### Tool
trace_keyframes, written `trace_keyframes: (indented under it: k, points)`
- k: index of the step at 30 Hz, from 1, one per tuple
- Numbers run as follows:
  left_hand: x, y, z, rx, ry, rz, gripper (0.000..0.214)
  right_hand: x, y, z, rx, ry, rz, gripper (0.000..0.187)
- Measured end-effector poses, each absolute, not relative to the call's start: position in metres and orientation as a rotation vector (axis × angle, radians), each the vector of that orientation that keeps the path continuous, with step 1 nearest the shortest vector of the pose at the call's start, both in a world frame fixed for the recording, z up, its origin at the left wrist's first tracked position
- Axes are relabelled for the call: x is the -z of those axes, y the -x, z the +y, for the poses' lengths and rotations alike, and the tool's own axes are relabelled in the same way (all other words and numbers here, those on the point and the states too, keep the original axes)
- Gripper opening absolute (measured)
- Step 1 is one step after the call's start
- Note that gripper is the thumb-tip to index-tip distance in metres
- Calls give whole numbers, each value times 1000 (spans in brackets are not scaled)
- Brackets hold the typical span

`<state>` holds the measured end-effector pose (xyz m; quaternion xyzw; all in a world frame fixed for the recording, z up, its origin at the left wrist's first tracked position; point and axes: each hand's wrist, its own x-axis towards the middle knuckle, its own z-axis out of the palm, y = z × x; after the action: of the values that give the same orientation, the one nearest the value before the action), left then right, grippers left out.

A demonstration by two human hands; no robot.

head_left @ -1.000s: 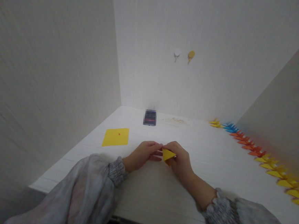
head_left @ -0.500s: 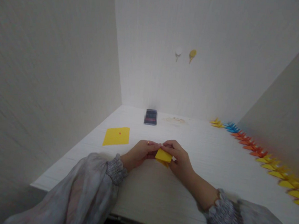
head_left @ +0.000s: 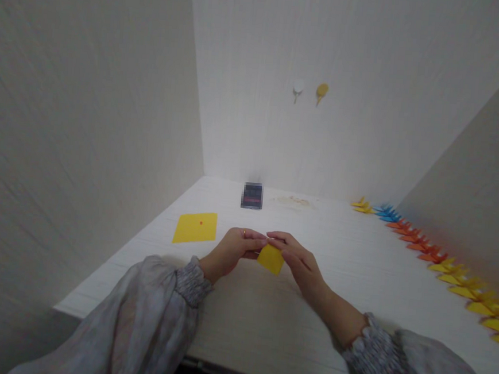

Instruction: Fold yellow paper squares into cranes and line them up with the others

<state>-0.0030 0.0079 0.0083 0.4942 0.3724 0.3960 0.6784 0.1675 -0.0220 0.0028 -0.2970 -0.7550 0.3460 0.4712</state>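
A small folded yellow paper (head_left: 270, 258) is held just above the white table (head_left: 265, 315), between both hands. My left hand (head_left: 231, 250) pinches its upper left corner with curled fingers; a ring shows on one finger. My right hand (head_left: 298, 261) lies over its right side, fingers closed on the paper. A flat yellow paper square (head_left: 195, 228) with a small red dot lies on the table to the left of my left hand.
Along the right wall runs a row of folded paper pieces (head_left: 442, 262), yellow, blue, orange and yellow again. A small dark box (head_left: 252, 195) stands near the back wall. Two round hooks (head_left: 309, 91) hang on that wall. Walls close in left, back and right.
The folded paper went from a triangle shape to a small square as my hands turned and opened it. Both hands rose slightly and shifted a little left.
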Motion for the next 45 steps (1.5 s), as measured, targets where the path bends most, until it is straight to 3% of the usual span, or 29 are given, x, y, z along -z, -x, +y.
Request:
trace_keyframes:
  k: [7,16,25,32,38,45]
  points:
    - [-7,-3,7,-979,-1211,882,18,3,-162,-14,-831,951,-1578,18]
    - [-4,-3,8,-1086,-1374,926,15,3,-159,-12,-728,1209,-1657,22]
    - [1,-5,9,-1041,-1300,860,34,-1,-156,-16,-554,1281,-1731,21]
    - [4,-4,9,-1044,-1228,898,36,4,-157,-10,-706,1392,-1700,23]
    - [11,2,18,-900,-1701,985,14,5,-157,-6,-544,1527,-1892,23]
    - [19,7,25,-798,-1970,1046,22,11,-160,0,-611,1515,-1909,18]
